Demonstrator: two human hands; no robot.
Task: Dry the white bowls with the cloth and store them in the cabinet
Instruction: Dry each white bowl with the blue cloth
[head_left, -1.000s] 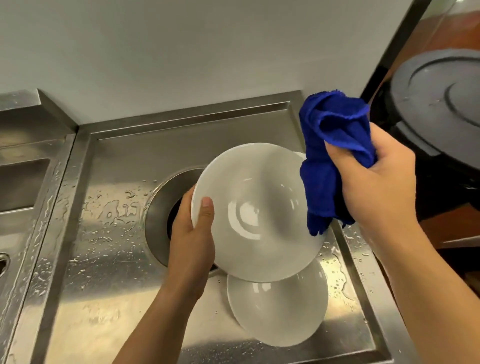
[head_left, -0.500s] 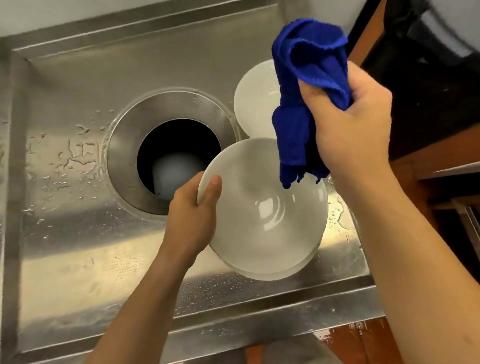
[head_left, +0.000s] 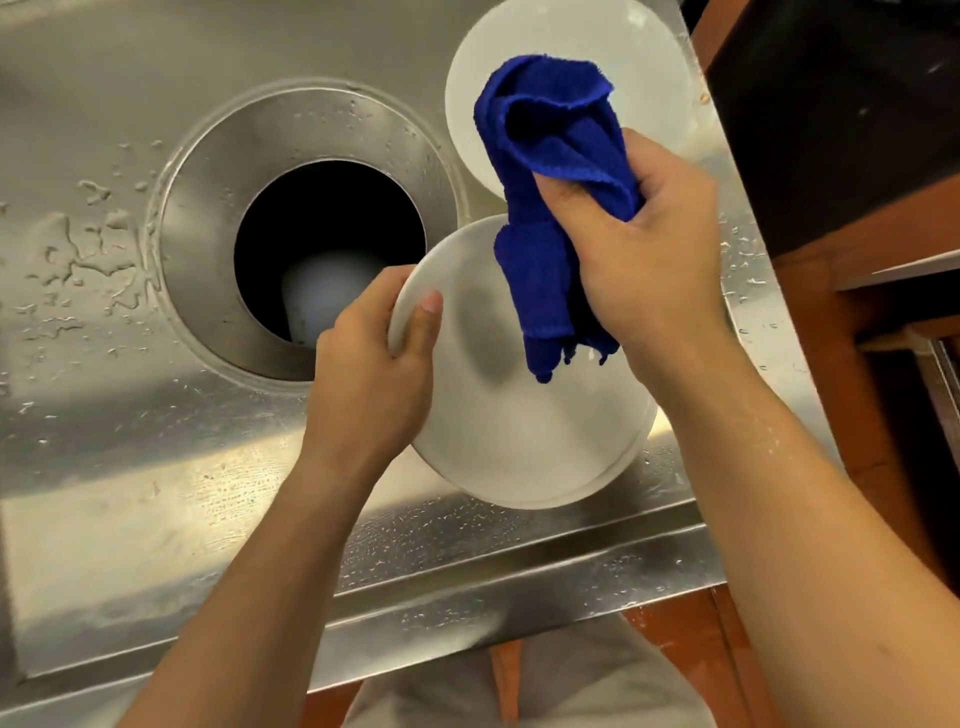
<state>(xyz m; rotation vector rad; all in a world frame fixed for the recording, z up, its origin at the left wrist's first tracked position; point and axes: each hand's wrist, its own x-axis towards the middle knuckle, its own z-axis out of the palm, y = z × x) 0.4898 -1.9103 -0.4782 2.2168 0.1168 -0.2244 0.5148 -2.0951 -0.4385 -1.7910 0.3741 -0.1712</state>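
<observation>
Two white bowls over a wet steel counter (head_left: 130, 493): scattered droplets at far left, then a round chute opening (head_left: 327, 244) with something pale inside. Left hand (head_left: 374, 379) clamped on the rim of the near bowl (head_left: 524, 441), thumb inside. Right hand (head_left: 649, 260) bunched around the blue cloth (head_left: 550, 171), its tail hanging into that bowl. Second bowl (head_left: 644, 67) behind, near the counter's right edge. Reddish floor (head_left: 675, 639) below.

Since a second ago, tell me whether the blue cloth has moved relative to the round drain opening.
Yes. The blue cloth in the right hand now hangs closer to the drain opening, its tail over the held bowl.
</observation>
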